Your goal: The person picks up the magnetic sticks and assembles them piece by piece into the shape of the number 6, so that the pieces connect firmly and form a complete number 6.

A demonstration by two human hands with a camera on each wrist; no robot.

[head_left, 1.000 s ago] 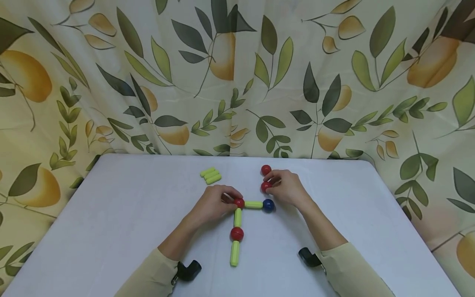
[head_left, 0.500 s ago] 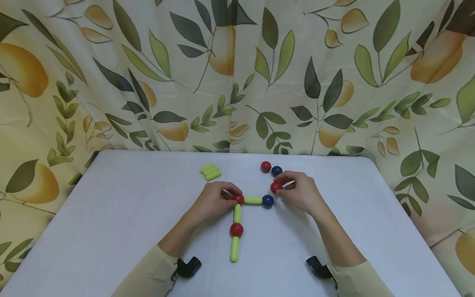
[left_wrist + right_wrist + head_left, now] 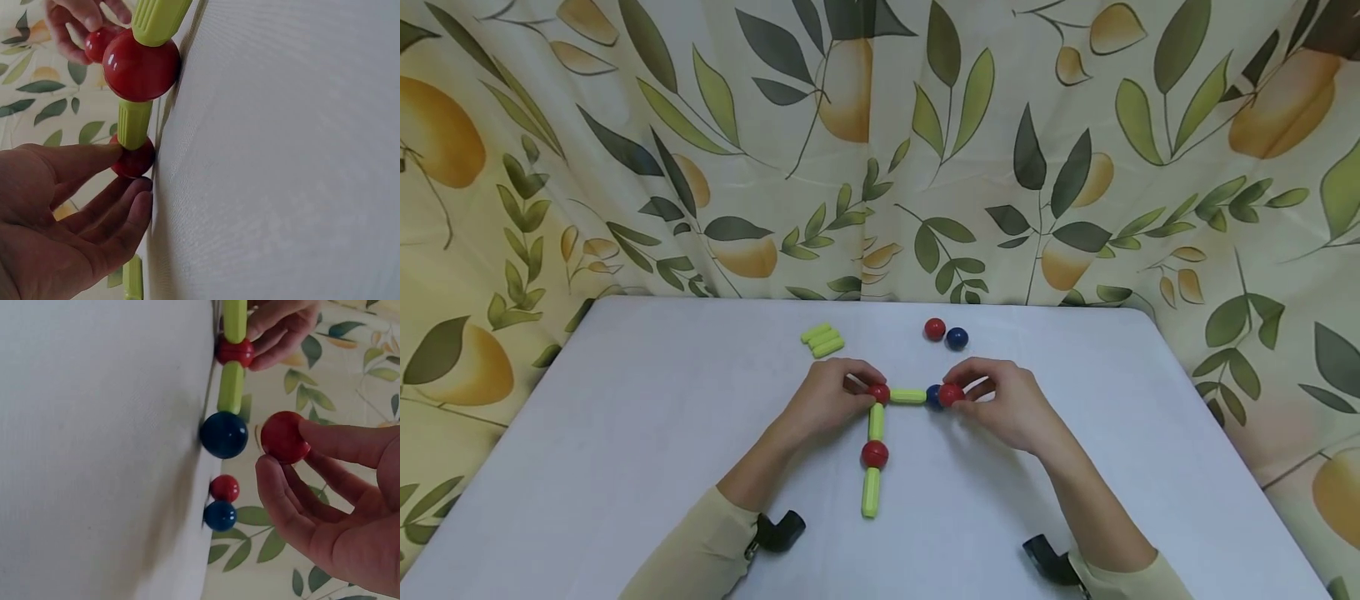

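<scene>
In the head view, on the white cloth-covered surface (image 3: 655, 433), the left grip (image 3: 833, 393) pinches the glossy red corner ball (image 3: 881, 393) of an L-shaped build; from it a ribbed yellow-green rod (image 3: 908, 397) runs to a glossy dark-blue end ball (image 3: 932, 397) at three o'clock, and a second yellow-green rod (image 3: 876, 422) leads to a seamed red ball (image 3: 875, 454) at six o'clock, with a third yellow-green rod (image 3: 870, 493) beyond. The right grip (image 3: 1013, 407) holds a loose red ball (image 3: 951, 395) that overlaps the end ball; spare rods (image 3: 826, 342) lie between ten and eleven o'clock from the corner. In the left wrist view, fingertips take the corner ball from opposite sides, the seamed red ball at twelve o'clock. In the right wrist view, the loose red ball, grasped at the fingertips, shows a gap from the end ball at nine o'clock. The step in hand seems to be bringing it to the arm's end; the next move likely calls for a small, controlled approach with the corner braced. Whether it would join or replace the end ball cannot be told.
</scene>
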